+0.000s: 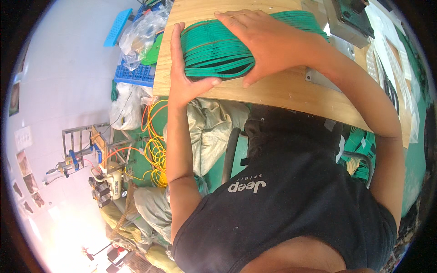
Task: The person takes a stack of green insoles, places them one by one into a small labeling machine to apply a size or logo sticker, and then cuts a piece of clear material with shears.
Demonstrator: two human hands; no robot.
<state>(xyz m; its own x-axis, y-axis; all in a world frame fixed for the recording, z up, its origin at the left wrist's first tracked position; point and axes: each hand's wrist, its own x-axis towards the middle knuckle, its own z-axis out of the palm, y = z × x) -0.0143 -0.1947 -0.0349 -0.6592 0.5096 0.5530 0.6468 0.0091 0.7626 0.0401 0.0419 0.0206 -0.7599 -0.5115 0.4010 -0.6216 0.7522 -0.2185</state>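
A thick bundle of thin green strips (205, 43), layered like cut sheet material, lies on the wooden table (282, 93). Thin tan lines run across the layers, and the strips nearest me bow apart with a dark gap between them. My left hand (183, 75) cups the bundle's left end, fingers up along its side and thumb across the near edge. Over the top and near side reaches my right hand (268, 43), fingers spread and pressing on the layers. More green layers (300, 20) show beyond my right hand; what lies beneath it is hidden.
A dark metal machine part (350, 20) stands at the table's far right. Left of the table are a blue plastic crate (133, 75) and clear plastic bags (141, 34). Yellow hoses (155, 154) coil on the floor beside an air compressor (111, 184).
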